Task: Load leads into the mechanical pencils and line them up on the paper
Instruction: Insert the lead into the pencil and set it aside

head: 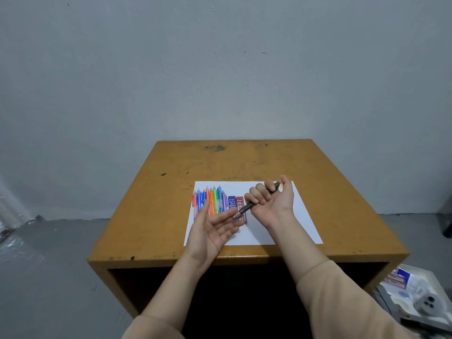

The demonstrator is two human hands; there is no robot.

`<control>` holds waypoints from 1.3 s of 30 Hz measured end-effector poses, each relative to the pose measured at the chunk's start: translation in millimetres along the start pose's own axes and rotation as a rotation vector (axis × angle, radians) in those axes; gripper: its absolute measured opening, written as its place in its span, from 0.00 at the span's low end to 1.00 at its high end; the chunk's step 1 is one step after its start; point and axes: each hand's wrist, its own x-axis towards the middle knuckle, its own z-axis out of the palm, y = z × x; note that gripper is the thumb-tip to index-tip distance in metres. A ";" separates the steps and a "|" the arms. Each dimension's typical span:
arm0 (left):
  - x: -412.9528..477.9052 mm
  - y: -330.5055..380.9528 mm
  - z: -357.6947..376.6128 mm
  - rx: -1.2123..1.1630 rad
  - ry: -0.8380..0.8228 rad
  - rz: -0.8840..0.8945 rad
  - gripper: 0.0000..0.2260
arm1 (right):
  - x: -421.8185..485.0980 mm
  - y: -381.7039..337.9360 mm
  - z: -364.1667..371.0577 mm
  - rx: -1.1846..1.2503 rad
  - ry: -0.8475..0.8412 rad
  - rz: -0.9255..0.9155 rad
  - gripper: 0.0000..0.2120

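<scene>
Nearest, the left hand [215,228] lies open, palm up, fingers straight over the near part of the paper [303,223]. Just beyond its fingertips, the right hand [274,199] curls round a dark mechanical pencil [243,209], held slantwise with its tip down toward the left hand's fingers; whether tip and fingers touch is hard to tell. Under the pencil, between the hands, two lead cases [231,203] lie side by side. Beyond the left hand a row of coloured pencils [211,200] rests on the paper, on the table [220,162]

dark pencil [256,200] tilted above paper [303,216]
</scene>
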 end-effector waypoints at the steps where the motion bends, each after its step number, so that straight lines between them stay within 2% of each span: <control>1: -2.1 1.7 -1.1 -0.045 -0.048 -0.031 0.32 | 0.5 -0.8 0.2 0.007 0.030 -0.016 0.27; 5: -3.9 4.5 -5.4 -0.077 -0.117 -0.083 0.36 | 5.0 0.9 -0.6 0.039 0.095 -0.063 0.27; 18: 1.2 -0.4 -13.5 -0.030 -0.121 -0.057 0.36 | 16.0 6.0 -2.9 0.034 0.134 -0.061 0.26; 39: 0.8 -2.2 -10.5 -0.007 -0.043 -0.023 0.34 | 13.0 6.5 -4.4 0.039 0.150 -0.038 0.24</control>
